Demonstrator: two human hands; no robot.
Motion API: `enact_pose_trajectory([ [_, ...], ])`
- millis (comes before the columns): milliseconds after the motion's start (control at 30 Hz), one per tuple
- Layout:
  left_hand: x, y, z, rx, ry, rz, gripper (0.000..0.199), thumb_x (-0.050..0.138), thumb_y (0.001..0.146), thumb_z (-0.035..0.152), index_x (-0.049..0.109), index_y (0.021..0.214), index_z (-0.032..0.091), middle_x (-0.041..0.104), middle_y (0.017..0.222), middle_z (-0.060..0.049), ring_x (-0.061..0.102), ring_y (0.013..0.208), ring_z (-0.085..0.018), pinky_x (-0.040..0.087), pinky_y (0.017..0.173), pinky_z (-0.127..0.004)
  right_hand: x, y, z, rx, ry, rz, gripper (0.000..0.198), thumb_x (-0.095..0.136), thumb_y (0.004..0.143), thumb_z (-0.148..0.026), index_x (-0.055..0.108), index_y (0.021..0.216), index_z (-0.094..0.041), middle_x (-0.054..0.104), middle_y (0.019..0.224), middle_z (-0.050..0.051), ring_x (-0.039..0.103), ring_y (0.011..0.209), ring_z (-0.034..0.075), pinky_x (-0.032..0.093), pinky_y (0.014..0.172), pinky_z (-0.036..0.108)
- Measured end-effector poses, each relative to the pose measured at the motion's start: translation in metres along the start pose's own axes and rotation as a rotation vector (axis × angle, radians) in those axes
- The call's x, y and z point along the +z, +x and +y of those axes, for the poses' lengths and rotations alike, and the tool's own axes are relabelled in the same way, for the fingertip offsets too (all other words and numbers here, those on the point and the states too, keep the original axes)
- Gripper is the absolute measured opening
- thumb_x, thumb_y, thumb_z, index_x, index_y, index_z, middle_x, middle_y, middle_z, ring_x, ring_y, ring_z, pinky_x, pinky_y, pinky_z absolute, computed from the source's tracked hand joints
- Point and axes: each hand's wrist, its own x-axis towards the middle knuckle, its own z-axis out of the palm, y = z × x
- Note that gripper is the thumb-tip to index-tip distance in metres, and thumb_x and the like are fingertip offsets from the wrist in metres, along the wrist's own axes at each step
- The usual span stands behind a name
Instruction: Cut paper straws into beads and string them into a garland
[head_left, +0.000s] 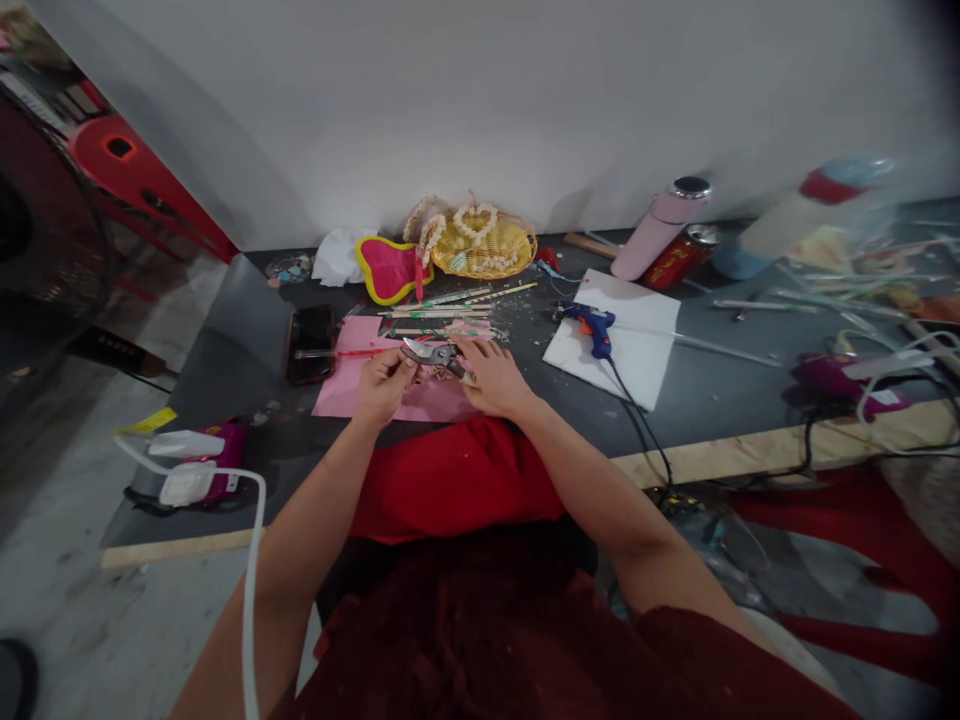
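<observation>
Both my hands are over a pink sheet (341, 395) on the dark table (247, 330). My left hand (384, 385) is curled, its fingertips touching the metal tip of a pair of cutting pliers (431, 353). My right hand (491, 378) closes around the pliers' handles. A small pale beaded piece lies under the jaws; it is too small to make out. Several thin sticks (450, 305) lie just beyond the sheet.
A black phone (310, 343) lies left of the sheet. A blue glue gun (592, 327) rests on white paper (637, 350). At the back stand a yellow basket (484, 250), a pink heart-shaped box (386, 270), a pink flask (660, 230) and a red can (679, 258). A second glue gun (199, 465) sits front left.
</observation>
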Motion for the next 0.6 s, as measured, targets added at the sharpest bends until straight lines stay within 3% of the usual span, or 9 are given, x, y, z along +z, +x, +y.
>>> enact_pose_trajectory([
  [300, 0.003, -0.002, 0.007, 0.014, 0.013, 0.019, 0.031, 0.067, 0.078, 0.043, 0.063, 0.065, 0.015, 0.062, 0.058, -0.002, 0.044, 0.046, -0.006, 0.033, 0.044, -0.019, -0.004, -0.002, -0.001, 0.008, 0.003, -0.034, 0.063, 0.05, 0.082, -0.025, 0.034, 0.143, -0.024, 0.059, 0.121, 0.009, 0.056, 0.106, 0.024, 0.043, 0.091, 0.035],
  [600, 0.007, -0.002, 0.016, 0.07, 0.105, 0.049, 0.027, 0.067, 0.078, 0.041, 0.063, 0.07, 0.016, 0.063, 0.063, -0.001, 0.051, 0.053, -0.009, 0.04, 0.052, -0.021, -0.002, -0.001, -0.002, 0.034, 0.034, -0.028, 0.063, 0.048, 0.081, -0.022, 0.034, 0.142, -0.024, 0.059, 0.119, 0.009, 0.056, 0.105, 0.023, 0.044, 0.088, 0.034],
])
